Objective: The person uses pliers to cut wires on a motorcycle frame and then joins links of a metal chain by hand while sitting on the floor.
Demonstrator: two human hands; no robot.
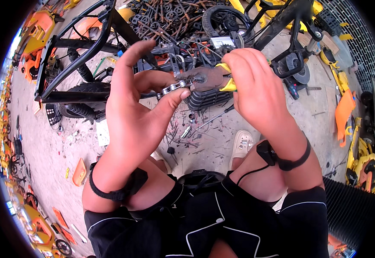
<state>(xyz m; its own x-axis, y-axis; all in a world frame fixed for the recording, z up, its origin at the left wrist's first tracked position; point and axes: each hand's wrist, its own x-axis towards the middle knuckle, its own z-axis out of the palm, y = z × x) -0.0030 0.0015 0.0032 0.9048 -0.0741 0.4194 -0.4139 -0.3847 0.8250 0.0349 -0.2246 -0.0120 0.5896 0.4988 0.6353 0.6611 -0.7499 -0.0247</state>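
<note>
Up in front of me, my left hand (129, 109) pinches a short metal roller chain (170, 89) between thumb and fingers; its index finger sticks up. My right hand (256, 88) is wrapped round the yellow handles of a pair of pliers (209, 79) with rusty brown jaws. The pliers point left, and their jaws meet the chain's end just beyond my left thumb. Whether they bite on a link is too small to tell. Below and behind the pliers is a dark finned block (206, 99).
A black tubular vehicle frame (86, 93) spans the far side. Behind it lie a heap of rusty metal parts (166, 17) and a wheel (226, 21). A long-shafted tool (215, 117) and a socket (186, 131) rest on the littered floor. Orange panels (345, 109) lie right.
</note>
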